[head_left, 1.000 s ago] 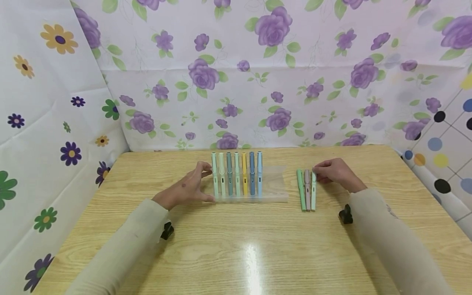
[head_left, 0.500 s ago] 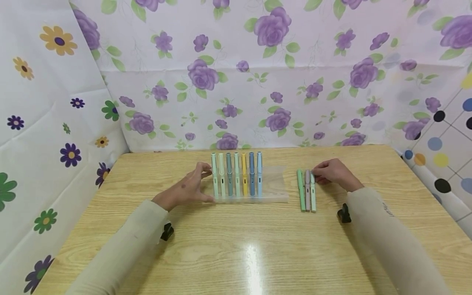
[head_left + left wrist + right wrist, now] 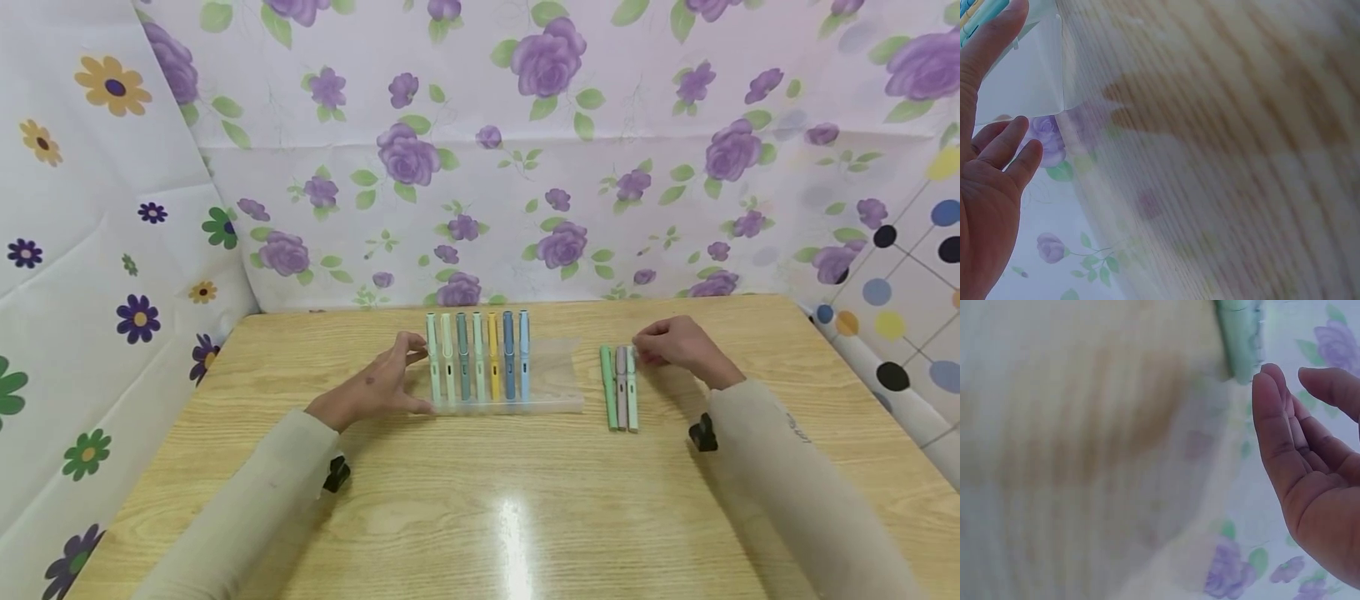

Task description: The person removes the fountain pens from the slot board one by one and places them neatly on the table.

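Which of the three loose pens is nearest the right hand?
The pale mint pen, rightmost of the three; the mauve pen and green pen lie farther left.

Screened-off table corner, room type unclear, wood-grain table (image 3: 427,508), rose-print sheet (image 3: 487,183), daisy-print sheet (image 3: 82,200), dotted sheet (image 3: 911,312)

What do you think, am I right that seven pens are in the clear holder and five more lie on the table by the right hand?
Not quite: three pens, not five, lie on the table by the right hand, as the head view shows. Seven pens are in the clear holder.
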The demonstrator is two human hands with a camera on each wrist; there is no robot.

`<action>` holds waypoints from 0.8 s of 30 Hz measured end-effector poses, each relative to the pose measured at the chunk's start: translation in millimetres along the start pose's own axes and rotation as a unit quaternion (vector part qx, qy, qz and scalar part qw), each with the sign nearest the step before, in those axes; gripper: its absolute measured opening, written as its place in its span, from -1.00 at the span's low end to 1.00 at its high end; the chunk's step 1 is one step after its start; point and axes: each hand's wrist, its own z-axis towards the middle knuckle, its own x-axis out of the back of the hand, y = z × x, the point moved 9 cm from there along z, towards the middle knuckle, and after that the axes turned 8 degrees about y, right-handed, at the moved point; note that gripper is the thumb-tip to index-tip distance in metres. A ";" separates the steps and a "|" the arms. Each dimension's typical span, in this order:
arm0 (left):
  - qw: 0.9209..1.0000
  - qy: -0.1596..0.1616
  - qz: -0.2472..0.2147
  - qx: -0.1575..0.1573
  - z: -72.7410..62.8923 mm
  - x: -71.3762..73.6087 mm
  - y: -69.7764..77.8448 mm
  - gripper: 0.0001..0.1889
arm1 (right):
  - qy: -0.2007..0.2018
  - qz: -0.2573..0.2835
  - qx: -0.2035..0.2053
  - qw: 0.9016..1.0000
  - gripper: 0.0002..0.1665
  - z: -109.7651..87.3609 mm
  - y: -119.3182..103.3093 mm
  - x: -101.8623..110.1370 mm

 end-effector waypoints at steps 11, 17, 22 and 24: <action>1.000 -0.003 0.004 0.006 0.1 -0.1 -0.9 0.01 | -0.006 0.051 0.031 0.998 -0.45 -4.8 -42.9 6.5; 1.000 -0.003 0.003 0.003 0.4 -0.1 -0.2 -0.01 | -0.011 0.058 0.043 0.997 -0.46 -7.9 -61.4 4.3; 1.000 -0.004 0.003 0.004 0.5 -0.6 0.0 -0.01 | -0.012 0.057 0.053 0.997 -0.49 -10.8 -72.3 2.3; 1.000 -0.003 0.005 0.004 0.4 -0.2 0.1 -0.01 | -0.013 0.059 0.060 0.996 -0.49 -11.2 -76.3 1.4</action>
